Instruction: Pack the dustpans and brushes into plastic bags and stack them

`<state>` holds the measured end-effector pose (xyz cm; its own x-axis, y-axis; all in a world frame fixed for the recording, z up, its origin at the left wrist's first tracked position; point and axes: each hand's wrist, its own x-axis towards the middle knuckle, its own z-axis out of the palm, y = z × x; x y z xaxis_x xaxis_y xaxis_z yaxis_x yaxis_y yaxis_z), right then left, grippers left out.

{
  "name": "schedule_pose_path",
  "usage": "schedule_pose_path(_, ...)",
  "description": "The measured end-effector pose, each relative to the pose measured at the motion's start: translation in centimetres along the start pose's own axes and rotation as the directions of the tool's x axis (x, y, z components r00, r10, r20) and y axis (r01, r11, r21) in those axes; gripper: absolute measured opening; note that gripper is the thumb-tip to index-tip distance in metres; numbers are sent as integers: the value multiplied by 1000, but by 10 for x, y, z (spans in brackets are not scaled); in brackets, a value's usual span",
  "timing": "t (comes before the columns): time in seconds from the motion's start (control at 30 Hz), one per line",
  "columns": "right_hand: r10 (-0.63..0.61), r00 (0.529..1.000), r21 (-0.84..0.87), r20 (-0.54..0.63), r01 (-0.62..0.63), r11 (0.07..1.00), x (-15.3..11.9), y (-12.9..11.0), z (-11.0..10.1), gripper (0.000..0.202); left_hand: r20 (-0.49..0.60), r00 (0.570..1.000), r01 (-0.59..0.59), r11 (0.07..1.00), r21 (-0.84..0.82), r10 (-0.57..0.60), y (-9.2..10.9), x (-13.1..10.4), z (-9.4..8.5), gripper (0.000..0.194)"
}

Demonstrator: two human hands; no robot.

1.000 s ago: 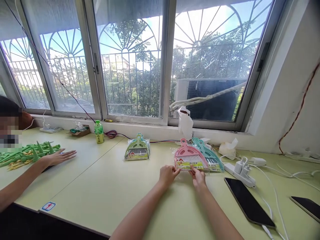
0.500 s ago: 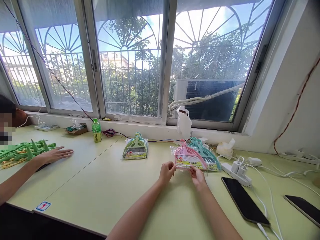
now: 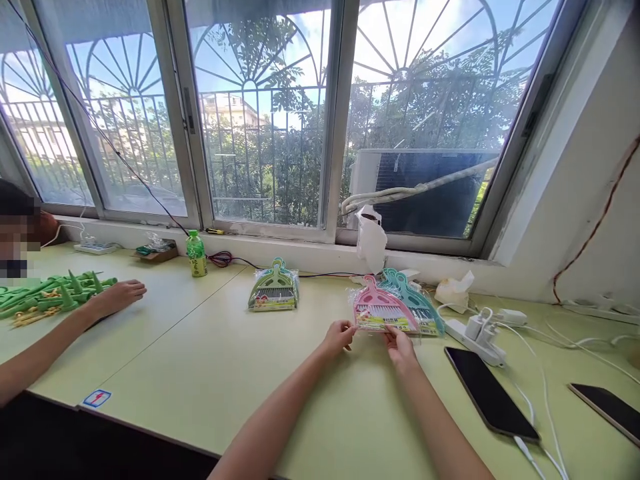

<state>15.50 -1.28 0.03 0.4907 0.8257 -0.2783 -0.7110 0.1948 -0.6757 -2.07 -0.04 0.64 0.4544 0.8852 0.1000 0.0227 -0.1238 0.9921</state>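
Observation:
A pink dustpan and brush set [image 3: 384, 312] in clear wrapping lies towards the right of the table, overlapping teal sets [image 3: 417, 303] behind it. My left hand [image 3: 341, 335] pinches the wrapping at the pink set's lower left corner. Fingers of my right hand [image 3: 400, 344] grip its lower edge, with the thumb on top. Further left, near the window wall, a green wrapped set [image 3: 274, 290] lies by itself, with another handle showing behind it.
Two phones [image 3: 490, 393] [image 3: 607, 408], a white power strip [image 3: 475, 340] and cables lie at the right. A green bottle [image 3: 196, 255] stands by the sill. At the left, another person's arm [image 3: 65, 330] rests beside green pieces [image 3: 65, 293].
The view has shifted slightly. Both my hands stay at the pink set's lower edge. The other person's outstretched fingers have curled in.

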Motion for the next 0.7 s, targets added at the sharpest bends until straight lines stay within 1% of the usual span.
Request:
schedule_pose_path(0.03, -8, 1000, -4, 4, 8, 1000, -1, -2, 1, 22, 67, 998, 3, 1000, -12, -3, 1, -1, -1, 43)
schedule_pose_path(0.1, -26, 999, -17, 21, 27, 1000, -4, -6, 2, 22, 204, 979, 14, 1000, -14, -11, 4, -4, -2, 45)
schedule_pose_path(0.13, -29, 998, -25, 47, 30, 999, -6, -8, 3, 22, 242, 970, 15, 1000, -1, -14, 5, -5, -3, 45)
schedule_pose_path(0.17, -32, 997, -33, 73, 34, 999, -7, -10, 4, 21, 249, 968, 16, 1000, 7, -18, 6, -6, -4, 45)
schedule_pose_path(0.23, -34, 997, -45, 64, 37, 998, -8, -12, 4, 20, 240, 971, 0, 1000, 16, -4, 7, -7, -4, 43)
schedule_pose_path(0.3, -36, 998, -49, 45, 38, 998, -7, -13, 4, 20, 160, 987, -34, 999, 12, 32, 8, -5, -4, 39)
schedule_pose_path(0.33, -33, 999, -51, 30, 34, 998, -6, -14, 4, 20, 137, 990, -37, 999, -4, 37, 7, -5, -3, 38)
schedule_pose_path(0.43, -15, 1000, -48, 11, 16, 999, -2, -14, 2, 19, 111, 993, -22, 998, -56, 28, 8, -3, -1, 38)
schedule_pose_path(0.53, 5, 1000, -32, 28, -5, 999, 0, -14, 1, 19, 79, 997, -13, 996, -87, 20, 10, -4, 0, 40)
schedule_pose_path(0.6, 12, 999, -19, 30, -11, 1000, -1, -14, 0, 19, 86, 996, -6, 996, -88, 14, 13, -5, -1, 41)
schedule_pose_path(0.7, 12, 1000, -9, 9, -12, 1000, -2, -16, 0, 19, 143, 990, 6, 995, -100, 8, 16, -7, -3, 42)
